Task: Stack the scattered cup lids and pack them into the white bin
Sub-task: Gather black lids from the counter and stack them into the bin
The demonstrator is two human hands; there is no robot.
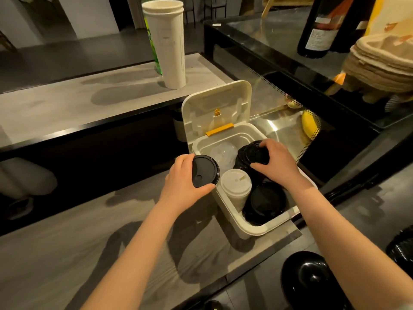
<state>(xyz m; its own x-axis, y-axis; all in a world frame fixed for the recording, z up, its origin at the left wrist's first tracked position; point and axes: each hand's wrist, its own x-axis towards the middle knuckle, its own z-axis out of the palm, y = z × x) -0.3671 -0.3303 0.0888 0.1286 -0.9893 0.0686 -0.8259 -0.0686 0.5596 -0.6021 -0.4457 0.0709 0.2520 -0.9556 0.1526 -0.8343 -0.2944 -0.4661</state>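
The white bin [252,229] stands on the grey counter with its hinged lid [215,108] up. Inside it are a stack of black lids [264,203] at the near right, a stack of white lids [235,184] beside it, clear lids [223,153] at the far left and another black lid stack [250,156] at the far right. My right hand [277,162] grips the top of that far black stack. My left hand [183,177] holds a single black lid [204,171] over the bin's left rim.
A tall stack of white paper cups [167,45] stands on the raised ledge behind. A glass display case [312,90] with a banana [309,126] flanks the bin on the right. Black round objects [308,280] sit at the lower right.
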